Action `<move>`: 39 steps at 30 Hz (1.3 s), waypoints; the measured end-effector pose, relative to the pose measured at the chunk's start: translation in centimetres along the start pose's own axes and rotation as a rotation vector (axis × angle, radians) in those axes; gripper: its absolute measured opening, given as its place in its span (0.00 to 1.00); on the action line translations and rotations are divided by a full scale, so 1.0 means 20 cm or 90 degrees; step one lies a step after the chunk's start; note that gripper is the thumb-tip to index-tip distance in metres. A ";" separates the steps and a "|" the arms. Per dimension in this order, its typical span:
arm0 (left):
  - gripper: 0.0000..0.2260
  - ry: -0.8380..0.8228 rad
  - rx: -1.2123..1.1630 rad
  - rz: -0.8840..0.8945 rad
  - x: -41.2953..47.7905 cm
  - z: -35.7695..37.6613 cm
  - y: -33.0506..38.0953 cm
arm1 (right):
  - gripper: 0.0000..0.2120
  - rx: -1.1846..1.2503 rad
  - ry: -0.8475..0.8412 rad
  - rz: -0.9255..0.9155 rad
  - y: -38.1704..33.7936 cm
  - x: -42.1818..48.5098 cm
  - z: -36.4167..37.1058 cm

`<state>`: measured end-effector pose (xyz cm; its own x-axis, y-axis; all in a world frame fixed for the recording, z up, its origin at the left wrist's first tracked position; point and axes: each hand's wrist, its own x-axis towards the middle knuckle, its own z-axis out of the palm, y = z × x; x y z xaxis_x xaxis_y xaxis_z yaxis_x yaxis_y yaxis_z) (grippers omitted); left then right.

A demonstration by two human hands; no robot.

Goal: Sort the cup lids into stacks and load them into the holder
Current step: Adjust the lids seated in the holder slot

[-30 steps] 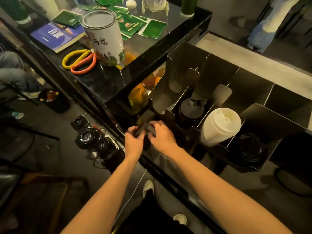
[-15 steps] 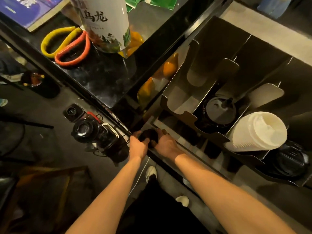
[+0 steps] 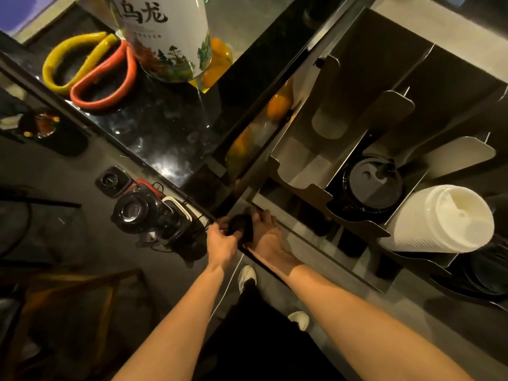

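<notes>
Black lids [image 3: 242, 226] sit clasped between left hand [image 3: 221, 244] and right hand [image 3: 268, 239].

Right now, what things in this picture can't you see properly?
Head view:
- Black plastic lid stack: the left hand and right hand wrap round it, so the lids cannot be counted.
- Tall white tea tin: its top is cut off by the upper edge.
- Dark round lids in the rightmost slot of the grey metal holder: in shadow and cut by the right edge.
</notes>
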<state>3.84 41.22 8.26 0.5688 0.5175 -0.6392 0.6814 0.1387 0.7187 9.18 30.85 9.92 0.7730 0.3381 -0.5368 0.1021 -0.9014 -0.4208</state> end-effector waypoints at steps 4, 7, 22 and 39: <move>0.13 -0.018 -0.080 0.016 -0.02 -0.02 0.02 | 0.42 0.028 0.021 -0.077 0.03 -0.06 -0.04; 0.09 -0.047 -0.178 0.020 -0.02 -0.03 0.06 | 0.40 0.012 0.061 -0.119 0.03 -0.10 -0.12; 0.11 -0.020 -0.375 0.200 -0.47 -0.03 0.45 | 0.44 0.039 0.254 -0.343 -0.02 -0.45 -0.57; 0.11 0.005 -0.108 0.502 -0.66 0.11 0.95 | 0.42 -0.122 0.450 -0.244 -0.06 -0.59 -1.27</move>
<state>10.25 35.15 29.66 0.8494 0.5226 0.0743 0.0019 -0.1438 0.9896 15.80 21.12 35.33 0.8678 0.4391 0.2326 0.4943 -0.8105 -0.3141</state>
